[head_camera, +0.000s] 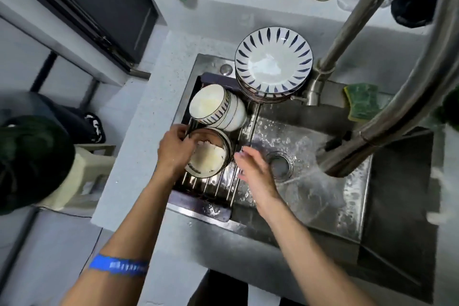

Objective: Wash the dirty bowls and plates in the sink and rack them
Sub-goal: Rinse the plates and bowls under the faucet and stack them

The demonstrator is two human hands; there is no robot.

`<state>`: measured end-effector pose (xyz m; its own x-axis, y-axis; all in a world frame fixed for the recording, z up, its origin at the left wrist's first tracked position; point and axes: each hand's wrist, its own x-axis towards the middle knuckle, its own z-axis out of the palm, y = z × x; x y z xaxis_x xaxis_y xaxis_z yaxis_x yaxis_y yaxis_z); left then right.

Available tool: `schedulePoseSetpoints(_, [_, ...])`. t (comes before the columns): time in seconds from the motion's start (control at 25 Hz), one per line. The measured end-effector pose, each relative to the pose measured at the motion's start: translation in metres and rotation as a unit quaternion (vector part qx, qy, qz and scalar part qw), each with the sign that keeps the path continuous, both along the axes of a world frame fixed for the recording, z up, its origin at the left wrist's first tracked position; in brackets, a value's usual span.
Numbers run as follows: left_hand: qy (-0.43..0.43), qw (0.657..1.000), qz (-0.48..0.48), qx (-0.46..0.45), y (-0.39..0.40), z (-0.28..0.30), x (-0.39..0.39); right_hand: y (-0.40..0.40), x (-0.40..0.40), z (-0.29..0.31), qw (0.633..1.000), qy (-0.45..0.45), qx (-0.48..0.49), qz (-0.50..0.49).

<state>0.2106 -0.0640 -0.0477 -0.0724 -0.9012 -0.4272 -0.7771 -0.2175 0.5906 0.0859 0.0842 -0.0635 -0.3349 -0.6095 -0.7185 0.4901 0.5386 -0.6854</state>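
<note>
Left hand fingers curled on white blue-striped bowl – on its side on rack, right hand fingers straight, apart

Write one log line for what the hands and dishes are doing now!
left hand: grips bowl on rack | right hand: open, holds nothing | plates: stacked | faucet: running

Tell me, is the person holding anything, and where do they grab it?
Yes. The left hand holds a bowl on the rack by its rim, fingers curled inside. The right hand is open beside it, holding nothing.
</note>
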Motion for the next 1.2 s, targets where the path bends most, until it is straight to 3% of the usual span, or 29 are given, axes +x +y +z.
schedulePoseSetpoints(0.08, [0.122, 0.974, 0.049, 0.187, 0.010, -0.022, 0.018, -0.027, 0.018, -0.003, 0.998, -0.008, 0.017, 0.068])
schedulePoseSetpoints(0.16, [0.185, 0.941, 0.108, 0.262, 0.011, -0.039, 0.024, -0.048, 0.025, -0.013, 0.994, 0.000, 0.064, 0.084])
schedulePoseSetpoints(0.4, [0.247, 0.929, 0.159, 0.224, 0.025, -0.025, 0.023, -0.052, 0.030, -0.006, 0.993, 0.018, 0.073, 0.097])
schedulePoseSetpoints(0.56, [0.236, 0.944, 0.108, 0.204, 0.059, 0.029, 0.007, -0.002, 0.024, 0.038, 1.000, 0.005, 0.028, -0.006])
schedulePoseSetpoints(0.68, [0.207, 0.941, 0.040, 0.263, 0.110, 0.049, -0.017, 0.060, 0.001, 0.045, 0.996, -0.034, 0.050, -0.064])
schedulePoseSetpoints(0.84, [0.120, 0.927, -0.089, 0.343, 0.156, -0.007, -0.075, 0.121, -0.047, -0.003, 0.978, -0.068, 0.150, -0.127])
schedulePoseSetpoints(1.04, [0.142, 0.901, -0.018, 0.410, 0.185, -0.089, -0.126, 0.149, -0.090, -0.098, 0.972, -0.062, 0.199, -0.113])
schedulePoseSetpoints(1.2, [0.092, 0.921, -0.047, 0.376, 0.193, -0.131, -0.134, 0.154, -0.101, -0.142, 0.971, -0.075, 0.199, -0.112])
